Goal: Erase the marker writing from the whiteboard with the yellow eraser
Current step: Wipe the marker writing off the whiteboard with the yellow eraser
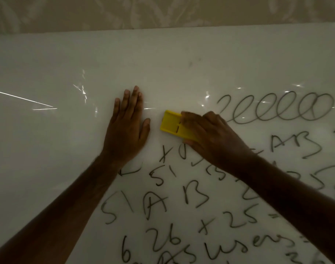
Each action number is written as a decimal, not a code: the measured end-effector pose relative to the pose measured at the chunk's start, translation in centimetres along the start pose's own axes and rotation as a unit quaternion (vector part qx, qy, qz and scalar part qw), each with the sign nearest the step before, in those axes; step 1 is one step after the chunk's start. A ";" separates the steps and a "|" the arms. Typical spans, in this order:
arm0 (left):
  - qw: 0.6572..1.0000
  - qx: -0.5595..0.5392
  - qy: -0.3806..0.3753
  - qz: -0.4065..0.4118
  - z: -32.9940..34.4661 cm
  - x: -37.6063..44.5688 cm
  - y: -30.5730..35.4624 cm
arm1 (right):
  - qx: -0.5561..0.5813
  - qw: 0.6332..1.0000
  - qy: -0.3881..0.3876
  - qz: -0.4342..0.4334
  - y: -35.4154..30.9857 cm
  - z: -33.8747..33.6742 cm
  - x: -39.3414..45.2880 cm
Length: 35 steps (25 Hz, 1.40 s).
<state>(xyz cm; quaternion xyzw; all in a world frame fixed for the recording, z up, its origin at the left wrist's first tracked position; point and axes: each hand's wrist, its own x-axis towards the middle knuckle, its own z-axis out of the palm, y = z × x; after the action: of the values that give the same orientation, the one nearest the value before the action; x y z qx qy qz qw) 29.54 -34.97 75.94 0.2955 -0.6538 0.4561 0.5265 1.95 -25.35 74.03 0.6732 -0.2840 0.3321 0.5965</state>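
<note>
Yellow eraser pressed to the whiteboard, most writing untouched.

The right hand point(206, 134) closes its grip over the yellow eraser point(171, 122), flat on the whiteboard point(48, 63) beside the loops point(275, 108). The left hand point(127, 126) lies open, holding nothing. The eraser looks light, stiff and plastic-backed; gripping its long edges suits it best.

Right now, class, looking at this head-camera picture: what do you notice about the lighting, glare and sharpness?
Head view: dim overall; bright glare streaks and sparkles cross the whiteboard, mostly left of the left hand; the writing looks slightly soft; the right hand holding the yellow eraser and both forearms are dark, with little detail.
</note>
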 end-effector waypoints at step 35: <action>1.000 0.029 -0.004 -0.009 1.0 0.4 2.1 | -0.032 0.999 -0.010 0.023 5.7 -2.3 -1.2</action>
<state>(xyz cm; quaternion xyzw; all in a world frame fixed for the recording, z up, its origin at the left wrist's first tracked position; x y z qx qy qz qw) 27.24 -34.98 75.68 0.3179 -0.6396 0.4693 0.5193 -3.45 -23.85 76.74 0.6506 -0.3154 0.3295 0.6072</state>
